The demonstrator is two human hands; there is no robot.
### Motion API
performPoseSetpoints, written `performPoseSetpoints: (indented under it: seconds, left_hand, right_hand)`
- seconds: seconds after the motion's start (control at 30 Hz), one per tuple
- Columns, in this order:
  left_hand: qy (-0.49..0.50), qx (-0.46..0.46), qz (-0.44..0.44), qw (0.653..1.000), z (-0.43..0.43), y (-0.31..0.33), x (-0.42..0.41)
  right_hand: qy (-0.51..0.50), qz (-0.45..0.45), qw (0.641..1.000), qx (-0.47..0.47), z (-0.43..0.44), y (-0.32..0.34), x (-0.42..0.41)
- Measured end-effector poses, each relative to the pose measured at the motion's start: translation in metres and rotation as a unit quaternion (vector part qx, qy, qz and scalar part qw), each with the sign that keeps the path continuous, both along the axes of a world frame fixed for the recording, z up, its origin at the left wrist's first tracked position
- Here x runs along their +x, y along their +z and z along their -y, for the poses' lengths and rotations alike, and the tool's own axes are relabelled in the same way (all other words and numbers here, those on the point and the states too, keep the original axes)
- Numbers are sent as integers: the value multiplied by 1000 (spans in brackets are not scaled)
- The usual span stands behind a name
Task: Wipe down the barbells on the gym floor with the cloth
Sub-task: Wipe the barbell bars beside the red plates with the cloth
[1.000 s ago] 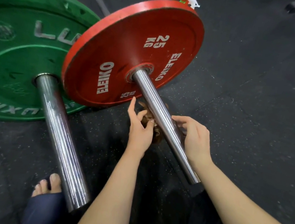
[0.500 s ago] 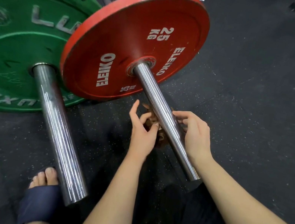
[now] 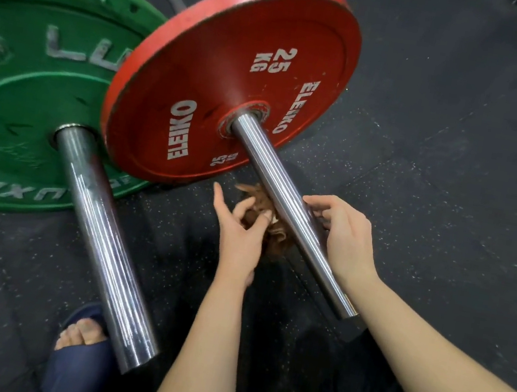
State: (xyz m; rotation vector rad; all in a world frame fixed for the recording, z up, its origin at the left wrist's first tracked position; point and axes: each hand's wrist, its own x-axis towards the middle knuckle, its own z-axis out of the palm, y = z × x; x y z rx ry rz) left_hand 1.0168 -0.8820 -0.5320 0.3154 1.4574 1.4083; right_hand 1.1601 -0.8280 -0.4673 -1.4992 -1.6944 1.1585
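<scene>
Brown shaggy cloth point(image 3: 272, 236) under chrome barbell sleeve point(image 3: 273, 178) slanting toward red plate point(image 3: 224, 63), pinched by left hand point(image 3: 240, 237); right hand point(image 3: 346, 238) opposite, grip unclear.

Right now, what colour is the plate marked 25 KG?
The plate is red with white lettering; head view shows it.

Gym (barbells point(image 3: 287, 200), rubber floor point(image 3: 460, 168))

Dark speckled rubber floor point(image 3: 455, 194) beneath green plate point(image 3: 27, 95), red plate point(image 3: 210, 68), sandalled foot point(image 3: 83, 336).
</scene>
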Motion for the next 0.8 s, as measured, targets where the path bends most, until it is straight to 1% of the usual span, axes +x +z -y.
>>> performPoseSetpoints:
  seconds: [0.07, 0.13, 0.2, 0.3, 0.4, 0.53, 0.6, 0.7, 0.8]
  left_hand:
    - [-37, -3, -23, 999, -6, 2, -11]
    - [-92, 5, -15, 996, -5, 5, -12]
    - [-123, 7, 2, 992, 2, 5, -2]
    - [-119, 7, 20, 993, 15, -1, 17]
    - [-125, 26, 50, 991, 16, -7, 21]
    - [-73, 26, 55, 995, 2, -13, 7]
    - [-70, 21, 56, 996, -4, -16, 1]
    - [-123, 21, 54, 991, 0, -18, -2]
    - [-196, 34, 70, 977, 11, -23, 13]
  right_hand:
    - [1, 4, 1000, 3, 0, -1, 0]
    - [0, 6, 1000, 1, 0, -1, 0]
    - [6, 10, 1000, 1, -1, -2, 0]
    - [9, 14, 1000, 7, 0, -4, 2]
    - [8, 21, 1000, 1, -3, 1, -1]
    - [12, 22, 1000, -4, -3, 2, -2]
    - [9, 26, 1000, -4, -3, 1, -1]
    - [13, 33, 999, 1, -3, 2, -2]
    - [9, 32, 999, 9, -2, 4, -4]
